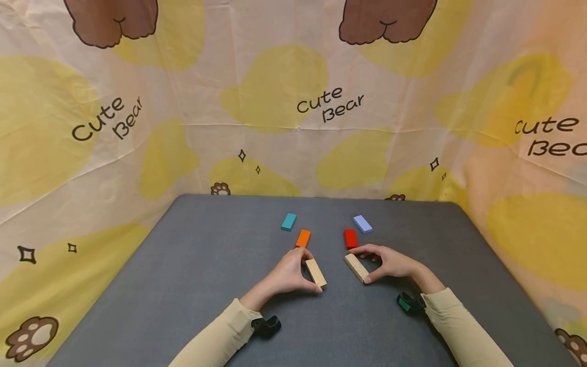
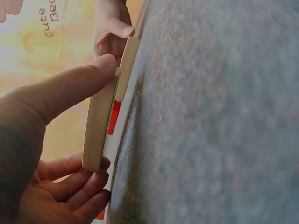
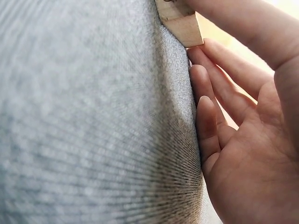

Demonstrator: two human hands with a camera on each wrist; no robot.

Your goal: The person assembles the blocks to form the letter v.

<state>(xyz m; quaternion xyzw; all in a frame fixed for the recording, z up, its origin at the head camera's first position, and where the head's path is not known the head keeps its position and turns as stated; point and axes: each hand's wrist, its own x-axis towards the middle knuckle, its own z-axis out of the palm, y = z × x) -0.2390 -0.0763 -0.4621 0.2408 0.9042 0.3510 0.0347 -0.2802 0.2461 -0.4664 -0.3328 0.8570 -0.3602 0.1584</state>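
My left hand (image 1: 290, 272) holds a plain wooden block (image 1: 316, 273) by its two ends, thumb at the near end and fingers at the far end. In the left wrist view this block (image 2: 97, 126) spans from thumb to fingertips, close over the table. Across a gap to the right, my right hand (image 1: 390, 261) grips a second plain wooden block (image 1: 356, 268) the same way. Only an end of that block (image 3: 184, 30) shows in the right wrist view. An orange block (image 1: 303, 238) lies just beyond the left fingers, a red block (image 1: 350, 238) beyond the right ones.
Farther back on the grey table (image 1: 220, 265) lie a teal block (image 1: 289, 221) on the left and a lavender block (image 1: 363, 224) on the right. A printed cloth (image 1: 275, 153) hangs behind the table. Black bands (image 1: 267, 326) sit at both wrists.
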